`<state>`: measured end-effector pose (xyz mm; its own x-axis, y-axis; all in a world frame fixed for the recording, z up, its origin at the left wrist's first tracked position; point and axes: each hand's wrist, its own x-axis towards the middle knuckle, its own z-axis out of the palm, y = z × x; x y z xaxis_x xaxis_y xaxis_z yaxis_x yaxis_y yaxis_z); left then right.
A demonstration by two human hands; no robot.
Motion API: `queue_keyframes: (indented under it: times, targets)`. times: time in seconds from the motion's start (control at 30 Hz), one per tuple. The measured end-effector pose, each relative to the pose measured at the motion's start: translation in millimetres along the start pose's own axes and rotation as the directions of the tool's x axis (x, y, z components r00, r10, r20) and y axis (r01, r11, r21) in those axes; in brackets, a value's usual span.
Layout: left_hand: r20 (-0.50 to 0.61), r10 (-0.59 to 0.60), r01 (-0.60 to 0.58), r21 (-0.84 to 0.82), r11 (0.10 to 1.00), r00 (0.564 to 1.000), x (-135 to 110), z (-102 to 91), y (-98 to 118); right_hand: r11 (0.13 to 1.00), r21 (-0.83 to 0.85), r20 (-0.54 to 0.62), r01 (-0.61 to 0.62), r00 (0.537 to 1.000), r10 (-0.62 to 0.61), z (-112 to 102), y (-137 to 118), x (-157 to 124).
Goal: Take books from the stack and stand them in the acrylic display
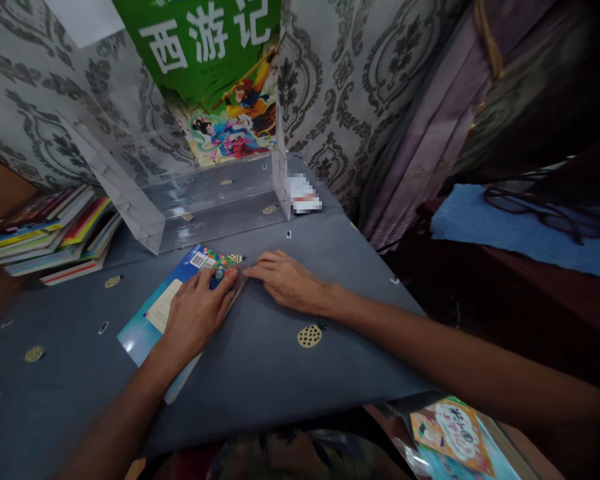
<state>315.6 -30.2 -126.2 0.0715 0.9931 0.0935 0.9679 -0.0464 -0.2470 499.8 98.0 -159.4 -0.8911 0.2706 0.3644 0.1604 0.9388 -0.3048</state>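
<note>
A thin paperback book [153,310] with a blue back cover, a barcode and a cream text panel lies slanted on the table. My left hand [197,307] rests flat over its cover, fingers spread and thumb along the right edge. At the book's upper right corner, my right hand [287,280] has its fingers drawn together in a pinch on the edge. Its fingertips almost meet my left thumb. Exactly what lies between the right fingertips is too small to make out fully.
Behind the book stands a clear acrylic stand [220,223], with a green picture book [220,87] upright at the back. A stack of books [55,233] is at left. Right of the table lie glasses [540,210] on a blue cloth [473,223]; more books [455,437] sit lower right.
</note>
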Motion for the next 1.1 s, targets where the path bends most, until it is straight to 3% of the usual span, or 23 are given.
queue_keyframes:
  times: [0.23,0.47,0.57,0.83,1.1]
  targets:
    - [-0.084,0.014,-0.016,-0.028,0.999,0.996,-2,6.1,-1,0.990,-0.142,0.031,-0.015,0.999,0.020,1,-11,1]
    - [-0.211,0.047,-0.090,-0.202,0.975,0.976,-1,22.3,-5,0.970,-0.244,0.047,0.006,0.999,0.005,0,-26,-1]
    - [-0.171,0.027,-0.065,-0.222,0.973,0.985,0,24.4,-13,0.970,-0.245,0.043,0.000,0.999,0.011,1,-28,-1]
    - [-0.001,-0.162,0.159,-0.191,0.969,0.987,0,25.1,-48,0.968,-0.250,0.027,-0.035,0.999,0.043,4,-36,-3]
    - [0.124,-0.223,0.238,-0.120,0.964,0.967,1,3.2,-41,0.973,-0.210,0.052,-0.092,0.993,0.105,2,-39,2]
